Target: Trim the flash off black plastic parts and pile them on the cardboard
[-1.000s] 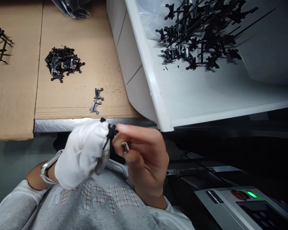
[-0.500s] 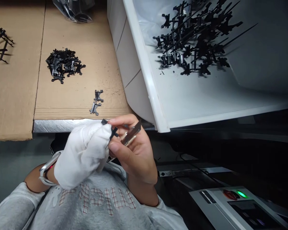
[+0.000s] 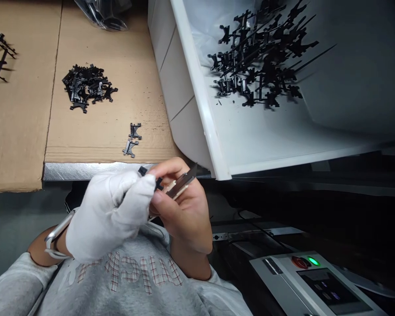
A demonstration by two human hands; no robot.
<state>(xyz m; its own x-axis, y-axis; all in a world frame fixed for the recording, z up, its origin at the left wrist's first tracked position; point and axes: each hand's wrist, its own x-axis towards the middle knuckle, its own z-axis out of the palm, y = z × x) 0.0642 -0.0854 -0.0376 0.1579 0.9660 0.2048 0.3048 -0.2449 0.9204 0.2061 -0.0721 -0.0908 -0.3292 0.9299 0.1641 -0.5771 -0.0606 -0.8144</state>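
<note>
Two black plastic parts (image 3: pixel 135 130) on cardboard (image 3: pixel 19 131)

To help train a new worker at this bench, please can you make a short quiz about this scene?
1. True or false: the white-gloved left hand is holding a small black plastic part.
2. What does the bare right hand hold? A) a small metal blade B) a pair of scissors C) a screwdriver
3. Fill in the blank: the lit lamp on the control panel is ____.

Key: 1 true; 2 A; 3 green.
</note>
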